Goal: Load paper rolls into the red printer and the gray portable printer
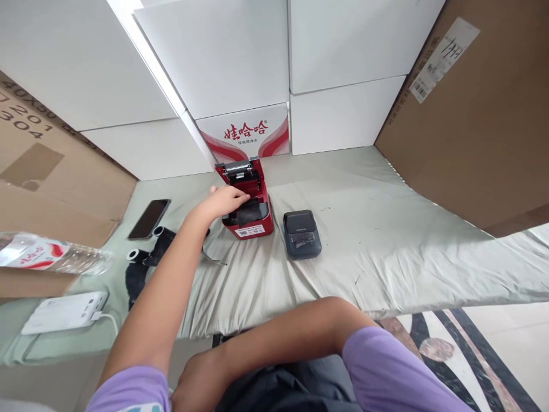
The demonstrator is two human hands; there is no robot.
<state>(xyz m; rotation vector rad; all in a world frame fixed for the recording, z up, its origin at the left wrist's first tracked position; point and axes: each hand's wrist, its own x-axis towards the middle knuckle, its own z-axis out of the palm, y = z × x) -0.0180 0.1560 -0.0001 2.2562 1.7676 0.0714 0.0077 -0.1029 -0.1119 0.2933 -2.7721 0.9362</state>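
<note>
My left hand (226,200) reaches into a red label printer (266,214) whose lid stands raised. Its fingers are bent together over the inside; what they grip, if anything, is hidden. Just under the fingertips, a strip of black film (249,213) lies over the printer's front edge. My right hand (199,377) rests low by my lap, below the table edge, with the forearm across my body. Its fingers are turned out of sight. A small dark portable printer (302,234) lies on the cloth to the right of the red one.
A phone (149,219) and black rolls with white cores (137,255) lie left of my forearm. Further left are a water bottle (55,253) and a white power bank (64,312) with a cable. White boxes (240,63) and cardboard cartons (484,126) enclose the cloth-covered table (386,229).
</note>
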